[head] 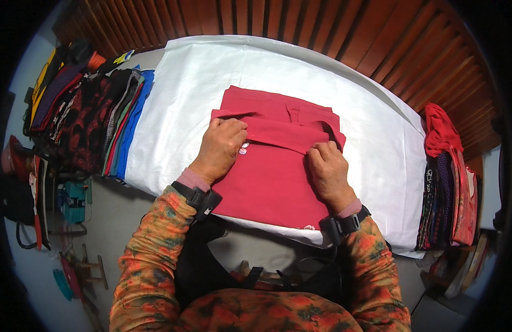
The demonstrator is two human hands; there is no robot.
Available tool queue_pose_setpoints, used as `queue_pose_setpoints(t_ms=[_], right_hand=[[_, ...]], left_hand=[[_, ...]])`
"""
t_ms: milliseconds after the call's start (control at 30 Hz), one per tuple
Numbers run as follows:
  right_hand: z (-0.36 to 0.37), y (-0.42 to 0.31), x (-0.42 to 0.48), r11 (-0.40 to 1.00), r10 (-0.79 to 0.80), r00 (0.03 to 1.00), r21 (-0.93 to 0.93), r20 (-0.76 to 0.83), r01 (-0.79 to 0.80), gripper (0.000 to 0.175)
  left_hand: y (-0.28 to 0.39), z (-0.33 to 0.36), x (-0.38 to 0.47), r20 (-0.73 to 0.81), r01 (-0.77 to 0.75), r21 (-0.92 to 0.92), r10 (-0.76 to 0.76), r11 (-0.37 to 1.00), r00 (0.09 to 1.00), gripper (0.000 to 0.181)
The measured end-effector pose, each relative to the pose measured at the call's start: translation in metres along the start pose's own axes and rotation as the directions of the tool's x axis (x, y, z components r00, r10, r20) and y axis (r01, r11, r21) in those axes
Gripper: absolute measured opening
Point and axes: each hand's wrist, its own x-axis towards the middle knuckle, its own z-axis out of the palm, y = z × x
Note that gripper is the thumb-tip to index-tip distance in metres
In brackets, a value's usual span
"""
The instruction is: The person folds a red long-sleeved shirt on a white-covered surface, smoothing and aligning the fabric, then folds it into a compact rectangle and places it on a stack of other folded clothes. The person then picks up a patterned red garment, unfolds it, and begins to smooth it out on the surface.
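A red garment (pixel 272 182) lies partly folded on a white sheet (pixel 189 91) in front of me. A band of its cloth is turned over across the middle, and small pale flower motifs show near its left side and lower edge. At the left end of that band, my left hand (pixel 225 139) grips the cloth with curled fingers. My right hand (pixel 328 168) pinches the band's right end. Both hands rest close over the garment, and the fingertips are partly hidden. Each wrist wears a black strap with a small box.
Stacked clothes (pixel 90 120) stand at the left end of the sheet. More folded clothes (pixel 442 199) lie at the right, with a bunched red cloth (pixel 442 128) behind them. Wooden slats (pixel 305 20) rise along the far edge. A small wooden stool (pixel 94 269) stands on the floor at left.
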Motion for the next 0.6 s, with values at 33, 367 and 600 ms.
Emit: queue_pose_setpoints(t_ms=[33, 367, 600], right_hand=[[0.000, 0.000, 0.000, 1.000, 0.004, 1.000, -0.004, 0.002, -0.004, 0.016], [0.000, -0.001, -0.002, 0.999, 0.034, 0.999, -0.019, 0.002, -0.034, 0.014], [0.003, 0.001, -0.004, 0.999, 0.048, 0.999, 0.006, -0.009, -0.048, 0.015]], left_hand=[[-0.001, 0.000, -0.001, -0.015, -0.007, 0.001, 0.007, 1.000, 1.000, 0.017], [-0.006, -0.002, -0.010, -0.017, 0.008, 0.029, -0.008, 1.000, 1.000, 0.020], [-0.008, -0.002, -0.012, 0.007, 0.031, -0.006, -0.031, 0.999, 0.999, 0.022]])
